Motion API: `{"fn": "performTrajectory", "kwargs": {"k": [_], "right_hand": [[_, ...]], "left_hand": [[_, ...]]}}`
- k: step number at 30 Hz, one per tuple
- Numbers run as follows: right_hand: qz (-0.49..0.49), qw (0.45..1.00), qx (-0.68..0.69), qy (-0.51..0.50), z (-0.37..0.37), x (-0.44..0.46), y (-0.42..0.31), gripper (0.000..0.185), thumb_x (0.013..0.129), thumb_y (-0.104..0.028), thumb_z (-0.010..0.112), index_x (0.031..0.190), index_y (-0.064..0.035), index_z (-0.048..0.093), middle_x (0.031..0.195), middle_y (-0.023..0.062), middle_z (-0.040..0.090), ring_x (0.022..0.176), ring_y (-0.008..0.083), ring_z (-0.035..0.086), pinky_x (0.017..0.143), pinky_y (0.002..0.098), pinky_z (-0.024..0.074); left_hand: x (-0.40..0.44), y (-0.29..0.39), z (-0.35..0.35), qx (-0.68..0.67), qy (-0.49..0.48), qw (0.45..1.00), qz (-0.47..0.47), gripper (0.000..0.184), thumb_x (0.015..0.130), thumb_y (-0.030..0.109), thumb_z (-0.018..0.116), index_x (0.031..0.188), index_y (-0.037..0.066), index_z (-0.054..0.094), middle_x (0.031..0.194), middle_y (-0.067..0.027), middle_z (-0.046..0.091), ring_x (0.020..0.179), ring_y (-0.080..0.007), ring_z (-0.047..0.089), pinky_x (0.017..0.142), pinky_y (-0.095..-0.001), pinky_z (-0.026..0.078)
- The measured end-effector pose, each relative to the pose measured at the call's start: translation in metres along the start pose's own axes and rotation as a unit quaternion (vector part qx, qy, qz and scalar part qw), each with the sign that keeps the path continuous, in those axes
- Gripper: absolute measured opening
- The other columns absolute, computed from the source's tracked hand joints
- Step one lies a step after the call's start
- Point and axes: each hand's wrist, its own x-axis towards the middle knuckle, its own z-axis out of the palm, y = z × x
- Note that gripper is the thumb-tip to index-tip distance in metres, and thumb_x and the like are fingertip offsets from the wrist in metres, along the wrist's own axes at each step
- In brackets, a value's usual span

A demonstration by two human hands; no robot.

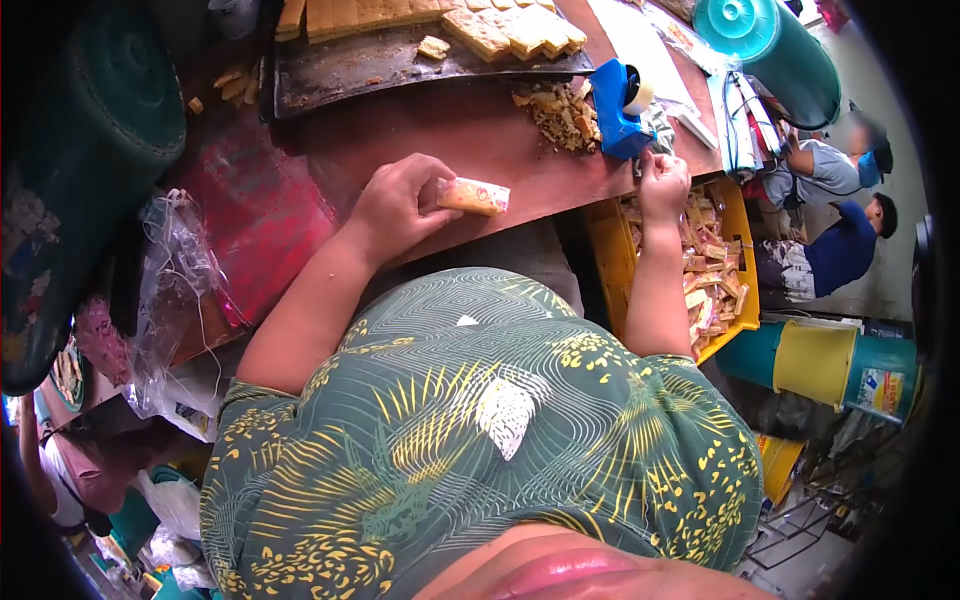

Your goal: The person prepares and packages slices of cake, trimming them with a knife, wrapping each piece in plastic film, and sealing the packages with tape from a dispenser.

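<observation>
Wrapped bar: the small wrapped bar (473, 197) is held out over the near edge of the table (450, 130), between the two hands; whether the tabletop is touched by it cannot be told
Left hand: one end of the bar is clamped between thumb and fingers of the left hand (400, 205), and the other end is left free
Long axis: the bar is laid roughly crosswise to the body, with its free end pointed toward the right-hand side and tipped slightly toward the wearer
Right hand: the fingers of the right hand (664, 185) are drawn together, just beside the near end of the tape dispenser (620, 125); whether a strip is pinched there cannot be told
Tape dispenser: it is set to the right of the bar and farther from the body, with its tape roll (637, 90) seated in the blue frame; the right hand is clearly the nearer one, while the bar is well apart from it
Crumb pile: the crumbs (560, 115) are heaped beside the dispenser, on its left
Yellow crate: more wrapped pieces are held in the crate (603, 250), below the right forearm
</observation>
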Motion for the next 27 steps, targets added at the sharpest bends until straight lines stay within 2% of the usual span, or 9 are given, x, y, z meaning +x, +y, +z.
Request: {"fn": "performTrajectory", "kwargs": {"k": [3, 6, 10, 14, 18, 20, 23, 24, 27], "right_hand": [[0.088, 0.971, 0.181, -0.127, 0.001, 0.001, 0.006, 0.028, 0.098, -0.028, 0.073, 0.085, -0.0027, 0.075, 0.081, 0.0096, 0.067, 0.075, 0.0213, 0.062, 0.071, 0.0364, 0.0502], [0.142, 0.836, 0.441, -0.295, -0.028, 0.015, -0.078, 0.026, 0.101, -0.023, 0.069, 0.095, 0.0015, 0.074, 0.078, -0.0003, 0.063, 0.073, 0.0108, 0.057, 0.068, 0.0312, 0.0487], [-0.086, 0.776, 0.456, -0.427, -0.054, 0.012, -0.199, 0.030, 0.099, -0.028, 0.072, 0.103, 0.0023, 0.073, 0.089, 0.0130, 0.063, 0.083, 0.0244, 0.063, 0.077, 0.0361, 0.0514], [-0.268, 0.792, 0.366, -0.409, -0.080, 0.019, -0.249, 0.033, 0.096, -0.032, 0.073, 0.087, -0.0002, 0.073, 0.084, 0.0156, 0.062, 0.079, 0.0328, 0.060, 0.070, 0.0433, 0.0491], [-0.194, 0.828, 0.189, -0.491, -0.049, 0.023, -0.210, 0.052, 0.088, -0.046, 0.079, 0.073, 0.0022, 0.067, 0.079, 0.0169, 0.064, 0.079, 0.0326, 0.061, 0.068, 0.0429, 0.0495], [-0.109, 0.853, 0.160, -0.485, -0.045, 0.016, -0.184, 0.042, 0.082, -0.036, 0.087, 0.085, 0.0009, 0.065, 0.091, 0.0155, 0.067, 0.081, 0.0290, 0.062, 0.070, 0.0423, 0.0508], [-0.185, 0.840, 0.440, -0.260, -0.041, -0.016, -0.176, 0.044, 0.076, -0.020, 0.092, 0.102, -0.0014, 0.061, 0.103, 0.0137, 0.066, 0.083, 0.0249, 0.063, 0.073, 0.0409, 0.0525], [-0.121, 0.788, 0.489, -0.356, -0.037, -0.033, -0.175, 0.057, 0.073, -0.010, 0.093, 0.116, -0.0018, 0.056, 0.106, 0.0114, 0.065, 0.086, 0.0245, 0.063, 0.077, 0.0375, 0.0546], [-0.130, 0.821, 0.395, -0.391, -0.059, -0.045, -0.184, 0.052, 0.079, -0.010, 0.089, 0.121, -0.0046, 0.059, 0.102, 0.0099, 0.064, 0.086, 0.0201, 0.063, 0.078, 0.0346, 0.0553]], "left_hand": [[-0.003, 0.006, 0.003, -0.032, 0.015, 0.999, -0.009, 0.044, 0.074, 0.005, 0.088, 0.110, 0.006, 0.063, 0.110, -0.0107, 0.068, 0.093, -0.0279, 0.069, 0.083, -0.0362, 0.056], [-0.005, 0.010, 0.004, 0.005, 0.033, 0.999, 0.027, 0.043, 0.074, 0.011, 0.089, 0.109, 0.008, 0.064, 0.109, -0.0100, 0.068, 0.094, -0.0281, 0.070, 0.083, -0.0388, 0.057], [-0.002, 0.010, 0.007, 0.089, 0.072, 0.983, 0.142, 0.044, 0.074, 0.017, 0.091, 0.109, 0.010, 0.064, 0.108, -0.0103, 0.068, 0.097, -0.0307, 0.070, 0.085, -0.0415, 0.058], [-0.006, 0.014, 0.007, 0.103, 0.100, 0.977, 0.155, 0.044, 0.074, 0.018, 0.090, 0.109, 0.009, 0.065, 0.106, -0.0117, 0.069, 0.100, -0.0327, 0.070, 0.086, -0.0409, 0.058], [-0.008, 0.008, 0.005, 0.086, 0.086, 0.983, 0.139, 0.044, 0.075, 0.019, 0.091, 0.110, 0.008, 0.065, 0.106, -0.0125, 0.069, 0.098, -0.0329, 0.070, 0.086, -0.0414, 0.058], [-0.007, 0.003, 0.008, 0.072, 0.085, 0.984, 0.140, 0.045, 0.075, 0.019, 0.091, 0.110, 0.009, 0.065, 0.106, -0.0124, 0.069, 0.097, -0.0331, 0.070, 0.086, -0.0416, 0.058], [-0.004, 0.002, 0.013, 0.049, 0.095, 0.982, 0.158, 0.044, 0.075, 0.018, 0.090, 0.110, 0.009, 0.066, 0.107, -0.0116, 0.069, 0.097, -0.0322, 0.070, 0.085, -0.0404, 0.059], [-0.003, 0.004, 0.014, 0.035, 0.084, 0.983, 0.158, 0.042, 0.076, 0.017, 0.089, 0.111, 0.009, 0.066, 0.107, -0.0114, 0.069, 0.097, -0.0318, 0.070, 0.084, -0.0397, 0.059], [-0.001, 0.010, 0.012, 0.027, 0.069, 0.982, 0.172, 0.037, 0.080, 0.012, 0.086, 0.111, 0.008, 0.066, 0.107, -0.0112, 0.069, 0.095, -0.0302, 0.071, 0.081, -0.0376, 0.060]]}}
